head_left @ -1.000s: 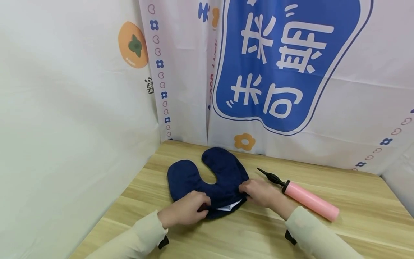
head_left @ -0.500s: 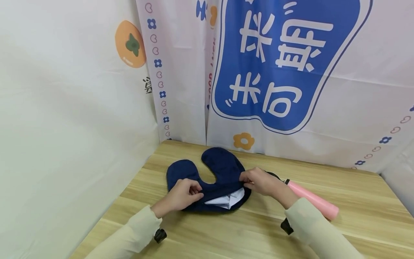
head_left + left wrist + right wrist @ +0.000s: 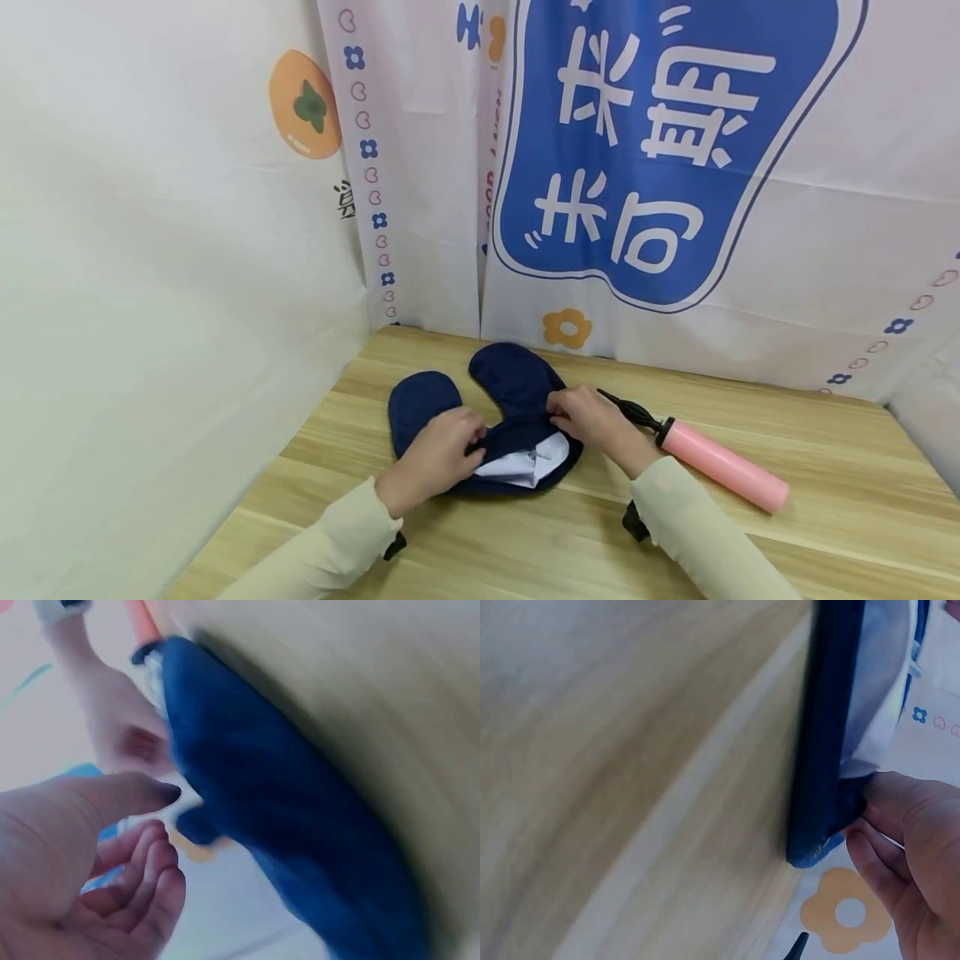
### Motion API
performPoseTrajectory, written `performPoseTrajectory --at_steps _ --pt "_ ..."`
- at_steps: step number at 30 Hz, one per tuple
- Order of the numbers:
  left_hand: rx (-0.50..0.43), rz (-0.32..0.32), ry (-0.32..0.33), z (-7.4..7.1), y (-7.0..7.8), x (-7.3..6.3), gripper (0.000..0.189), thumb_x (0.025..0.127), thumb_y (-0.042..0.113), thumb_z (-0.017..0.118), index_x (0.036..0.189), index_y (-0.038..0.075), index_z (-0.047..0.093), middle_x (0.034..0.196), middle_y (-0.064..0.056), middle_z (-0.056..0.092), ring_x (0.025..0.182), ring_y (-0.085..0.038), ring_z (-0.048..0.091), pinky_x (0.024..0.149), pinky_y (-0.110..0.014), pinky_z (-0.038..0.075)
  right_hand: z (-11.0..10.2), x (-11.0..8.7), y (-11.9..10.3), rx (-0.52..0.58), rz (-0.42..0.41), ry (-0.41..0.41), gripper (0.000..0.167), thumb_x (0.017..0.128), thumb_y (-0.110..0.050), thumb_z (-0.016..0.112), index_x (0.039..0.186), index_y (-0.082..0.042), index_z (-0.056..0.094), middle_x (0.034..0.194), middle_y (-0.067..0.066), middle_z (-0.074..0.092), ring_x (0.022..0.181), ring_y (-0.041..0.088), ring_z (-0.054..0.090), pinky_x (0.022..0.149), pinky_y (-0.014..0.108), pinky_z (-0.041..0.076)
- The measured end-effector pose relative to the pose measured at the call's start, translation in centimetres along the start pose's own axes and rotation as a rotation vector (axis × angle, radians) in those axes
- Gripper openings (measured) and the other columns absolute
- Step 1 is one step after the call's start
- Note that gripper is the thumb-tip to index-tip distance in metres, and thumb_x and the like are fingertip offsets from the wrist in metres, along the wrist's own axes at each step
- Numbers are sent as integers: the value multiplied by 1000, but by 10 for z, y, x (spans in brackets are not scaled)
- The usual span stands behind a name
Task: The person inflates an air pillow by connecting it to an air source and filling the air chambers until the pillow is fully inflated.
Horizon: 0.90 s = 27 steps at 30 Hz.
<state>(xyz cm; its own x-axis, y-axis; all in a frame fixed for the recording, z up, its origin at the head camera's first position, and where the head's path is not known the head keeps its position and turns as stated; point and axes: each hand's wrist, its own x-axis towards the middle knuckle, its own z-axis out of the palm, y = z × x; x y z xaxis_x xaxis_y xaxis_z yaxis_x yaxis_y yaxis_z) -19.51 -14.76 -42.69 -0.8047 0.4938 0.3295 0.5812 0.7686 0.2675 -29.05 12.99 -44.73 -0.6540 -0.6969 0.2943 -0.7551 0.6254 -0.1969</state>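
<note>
A flat, U-shaped navy neck pillow [image 3: 517, 387] lies on the table, its rounded arms toward the back. Along its front edge the cover gapes, showing a crumpled white lining [image 3: 517, 467] inside. At the right end of this opening, my right hand [image 3: 588, 417] pinches the cover's edge; the right wrist view shows thumb and fingers on the dark cloth [image 3: 825, 817]. My left hand [image 3: 438, 454] is at the opening's left end. In the left wrist view its loosely bent fingers [image 3: 161, 881] and thumb stand apart beside the pillow, with nothing between them.
A hand pump with a pink barrel [image 3: 723, 465] and black nozzle lies right of the pillow, close to my right forearm. White printed curtains [image 3: 435, 250] hang behind the wooden table [image 3: 525, 550] and along its left side.
The cover's upper edge has been lifted back, so the opening is wider and more white shows. My left hand has moved up with the edge and then slightly right; the right hand has shifted slightly up.
</note>
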Motion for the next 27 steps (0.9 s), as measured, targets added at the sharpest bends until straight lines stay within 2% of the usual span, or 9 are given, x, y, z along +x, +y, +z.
performPoseTrajectory --at_steps 3,5,8,13,16,20,24,27 --pt "5 107 -54 4 18 10 11 90 12 82 94 12 71 89 3 64 76 -8 57 67 -21 50 -4 -3 -2 -46 31 -17 9 91 -7 81 94 -10 73 83 0 72 71 8 65 64 23 53" --pt "21 148 -103 9 25 16 10 92 13 80 94 13 71 89 3 63 73 -6 53 64 -19 47 -9 -3 -4 -50 44 -29 10 91 -8 82 96 -10 73 84 0 72 72 8 64 64 23 53" --pt "57 161 -158 15 31 21 10 92 15 81 95 13 72 89 2 62 70 -4 50 61 -18 43 -19 -3 -11 -18 26 -38 11 92 -8 82 98 -9 73 86 1 72 74 9 65 65 23 53" --pt "141 146 -212 24 30 21 14 90 21 84 97 16 73 88 4 60 69 -4 48 57 -18 40 -31 -10 -26 37 -75 -64 13 90 -8 83 100 -6 75 91 4 77 80 14 72 69 24 59" --pt "186 160 -215 25 29 20 16 88 22 86 96 18 73 88 5 61 72 -5 53 59 -18 43 -32 -17 -30 21 -121 -105 13 90 -9 83 99 -8 75 92 3 77 81 14 72 71 25 58" --pt "216 185 -189 28 28 20 14 88 18 87 92 19 74 86 6 61 75 -6 57 60 -19 46 -23 -25 -30 17 -124 -152 11 91 -11 82 99 -11 75 92 -1 75 83 12 70 73 23 57" --pt "189 199 -168 31 25 17 13 89 12 85 88 19 74 83 6 62 74 -6 59 60 -18 47 -12 -29 -26 18 -155 -156 10 91 -9 82 93 -12 72 87 -2 72 76 8 64 69 20 53" --pt "149 197 -157 32 24 14 14 90 8 82 86 19 74 81 6 61 73 -6 59 59 -18 46 -7 -31 -25 18 -192 -143 15 91 -7 82 86 -11 68 79 -1 67 68 4 52 64 18 45"
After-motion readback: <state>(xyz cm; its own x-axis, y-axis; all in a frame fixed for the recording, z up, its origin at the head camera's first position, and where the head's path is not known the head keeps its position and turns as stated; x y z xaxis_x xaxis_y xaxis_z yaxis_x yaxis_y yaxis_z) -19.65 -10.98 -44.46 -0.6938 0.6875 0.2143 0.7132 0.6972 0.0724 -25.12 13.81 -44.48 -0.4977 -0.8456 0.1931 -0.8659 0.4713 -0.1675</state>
